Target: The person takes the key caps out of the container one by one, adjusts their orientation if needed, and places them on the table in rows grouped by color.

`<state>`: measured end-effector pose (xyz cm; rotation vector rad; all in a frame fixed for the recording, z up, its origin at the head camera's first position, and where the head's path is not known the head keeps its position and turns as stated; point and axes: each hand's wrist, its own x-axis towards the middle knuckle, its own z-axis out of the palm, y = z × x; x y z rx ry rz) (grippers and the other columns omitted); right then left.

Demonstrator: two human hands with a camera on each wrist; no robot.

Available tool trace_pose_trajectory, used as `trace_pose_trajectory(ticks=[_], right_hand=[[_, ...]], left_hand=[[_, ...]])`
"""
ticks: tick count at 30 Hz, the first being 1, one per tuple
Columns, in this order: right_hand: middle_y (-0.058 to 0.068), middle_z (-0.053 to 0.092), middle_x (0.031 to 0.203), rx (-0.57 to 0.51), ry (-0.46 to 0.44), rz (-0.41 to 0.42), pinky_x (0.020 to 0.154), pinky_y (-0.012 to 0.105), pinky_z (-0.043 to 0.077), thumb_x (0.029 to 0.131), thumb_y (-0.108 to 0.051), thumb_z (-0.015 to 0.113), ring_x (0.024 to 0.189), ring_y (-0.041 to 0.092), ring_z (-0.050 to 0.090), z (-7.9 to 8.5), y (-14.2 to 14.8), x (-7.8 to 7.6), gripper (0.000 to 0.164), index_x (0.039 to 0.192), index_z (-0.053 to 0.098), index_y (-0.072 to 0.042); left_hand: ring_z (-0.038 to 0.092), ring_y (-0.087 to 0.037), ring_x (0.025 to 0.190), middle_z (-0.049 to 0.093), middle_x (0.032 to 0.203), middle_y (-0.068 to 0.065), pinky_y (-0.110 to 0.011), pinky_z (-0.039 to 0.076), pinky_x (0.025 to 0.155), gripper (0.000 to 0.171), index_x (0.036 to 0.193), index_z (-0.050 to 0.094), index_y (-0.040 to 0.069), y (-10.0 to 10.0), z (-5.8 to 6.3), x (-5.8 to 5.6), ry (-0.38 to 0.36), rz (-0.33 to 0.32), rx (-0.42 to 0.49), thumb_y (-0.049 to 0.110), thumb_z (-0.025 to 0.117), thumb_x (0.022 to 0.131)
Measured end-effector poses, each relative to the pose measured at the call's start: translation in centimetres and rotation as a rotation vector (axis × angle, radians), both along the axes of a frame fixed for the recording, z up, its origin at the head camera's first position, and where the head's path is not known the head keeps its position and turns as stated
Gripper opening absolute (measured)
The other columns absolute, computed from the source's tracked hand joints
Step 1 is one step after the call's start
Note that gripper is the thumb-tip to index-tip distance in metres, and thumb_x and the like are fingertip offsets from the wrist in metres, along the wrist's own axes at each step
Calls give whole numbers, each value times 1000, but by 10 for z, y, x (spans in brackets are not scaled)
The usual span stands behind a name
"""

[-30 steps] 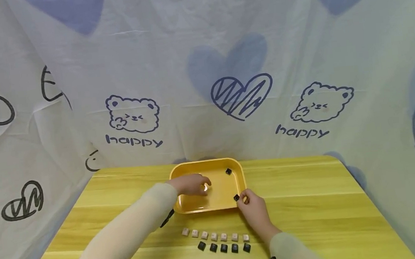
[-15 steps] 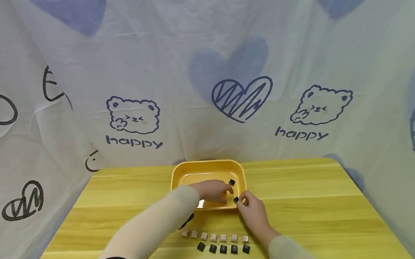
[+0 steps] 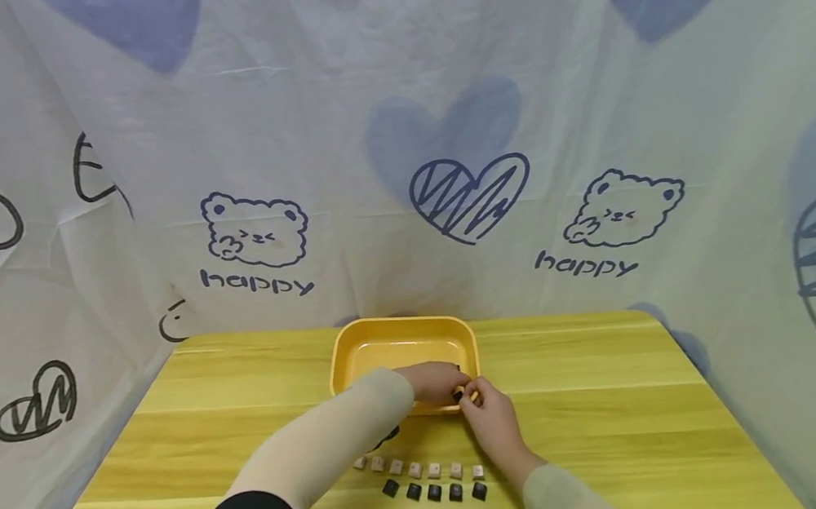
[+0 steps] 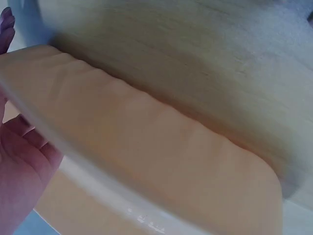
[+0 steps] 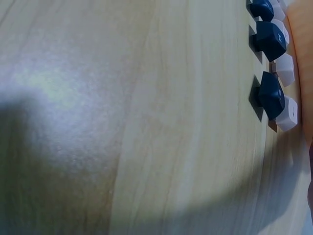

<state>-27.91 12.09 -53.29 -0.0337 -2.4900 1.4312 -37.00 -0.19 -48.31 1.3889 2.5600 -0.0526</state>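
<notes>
My right hand (image 3: 493, 417) is at the front right corner of the yellow tray (image 3: 369, 356), thumb and index finger pinching a black keycap (image 3: 458, 395) by the rim. The left hand (image 3: 437, 381) reaches over the tray with its fingers beside the right fingertips. Just above the left hand, a sliver of another black keycap (image 3: 457, 368) shows; the rest is hidden. In the left wrist view, the tray's wall (image 4: 137, 127) crosses in front of the loosely bent left fingers (image 4: 36, 142).
On the wooden table (image 3: 599, 400), a row of several white keycaps (image 3: 435, 471) lies in front of the tray. Closer to me is a row of several black keycaps (image 3: 434, 493). The left forearm (image 3: 329, 434) passes over the table beside them. A printed cloth (image 3: 395, 272) hangs behind.
My left hand has moved right across the tray to the right fingertips. The loose black keycap has shifted toward me inside the tray. The right hand has stayed at the corner.
</notes>
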Motion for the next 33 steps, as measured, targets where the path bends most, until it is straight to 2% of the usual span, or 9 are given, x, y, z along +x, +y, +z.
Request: trace_pose_trajectory(ticks=[4, 8, 11, 16, 21, 24, 28, 30, 33], right_hand=[[-1, 45, 62, 5, 10, 1, 55, 28, 37, 88, -5, 59, 57, 15, 43, -1, -1, -1, 8, 84, 57, -12], [-2, 45, 62, 19, 15, -8, 55, 28, 37, 88, -6, 60, 57, 14, 44, -4, -2, -2, 8, 84, 57, -13], [-2, 45, 63, 21, 9, -12, 56, 28, 37, 89, -8, 59, 58, 14, 44, -5, -2, -3, 7, 85, 57, -13], [-2, 46, 61, 53, 7, -18, 56, 29, 37, 93, -16, 60, 56, 13, 43, -5, -2, -5, 6, 87, 61, -15], [-4, 49, 64, 132, 1, -23, 57, 31, 38, 96, -24, 61, 57, 14, 45, -2, 0, -4, 10, 95, 67, -16], [-3, 55, 75, 165, 8, -26, 61, 33, 41, 96, -28, 62, 66, 15, 49, -2, 1, -4, 21, 110, 68, -14], [4, 58, 100, 162, 35, -45, 76, 38, 46, 95, -31, 65, 87, 18, 54, -6, 3, -3, 45, 133, 55, -10], [6, 56, 111, 152, 53, -47, 85, 42, 45, 94, -34, 66, 97, 21, 53, -9, 4, -2, 53, 138, 50, -9], [9, 54, 121, 153, 78, -30, 97, 48, 36, 92, -37, 67, 109, 27, 51, -13, 7, -1, 57, 139, 48, -10]], left_hand=[[52, -9, 77, 60, 85, 5, -23, 42, 73, 8, 99, 65, 19, 3, -6, -1, -6, 40, -7, 17, 58, 99], [48, -11, 74, 56, 80, 5, -23, 37, 69, 11, 91, 60, 19, 3, -8, -1, -20, 61, -20, 16, 55, 100], [47, -11, 72, 54, 76, 5, -24, 36, 68, 13, 89, 59, 19, 2, -10, -2, -4, 54, -14, 15, 56, 100], [48, -9, 69, 55, 75, 8, -23, 38, 65, 11, 89, 62, 21, -5, -6, -6, 89, 19, 16, 15, 60, 97], [53, -8, 71, 61, 81, 10, -24, 45, 68, 7, 94, 66, 22, -15, 4, -8, 95, 48, 58, 18, 71, 90], [54, -8, 71, 61, 82, 10, -25, 47, 68, 14, 97, 66, 21, -22, 6, -8, 95, 81, 86, 19, 75, 87], [55, -8, 70, 60, 81, 9, -26, 48, 67, 19, 99, 66, 16, -32, 14, -5, 103, 117, 140, 18, 77, 83], [56, -9, 72, 61, 82, 8, -26, 49, 68, 21, 100, 66, 14, -37, 20, -2, 93, 129, 176, 17, 77, 82], [59, -10, 78, 63, 87, 6, -27, 50, 72, 22, 101, 65, 13, -44, 27, 4, 87, 139, 226, 16, 77, 83]])
